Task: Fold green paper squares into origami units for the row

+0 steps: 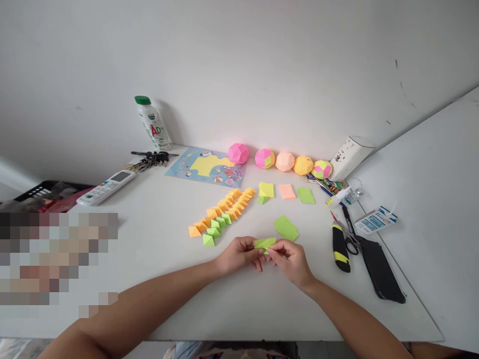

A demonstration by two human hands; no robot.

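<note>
Both hands pinch one small folded green paper point(265, 244) above the white table. My left hand point(239, 255) grips its left end, fingers closed. My right hand point(292, 262) holds the right end between thumb and fingers. Just beyond the right hand lie loose green sheets point(286, 228). To the left, folded orange paper pieces point(212, 213) stand in slanting rows, with several folded green pieces point(214, 232) alongside. Farther back are a yellow sheet stack point(267, 190), a peach stack point(287, 191) and another green stack point(306, 195).
Paper balls point(238, 153) line the wall behind a blue picture board point(183, 167). A bottle point(153, 124), keys point(155, 158) and a remote point(107, 188) are at left. At right lie a cutter point(340, 247), scissors point(351, 239) and a black phone-shaped item point(381, 271).
</note>
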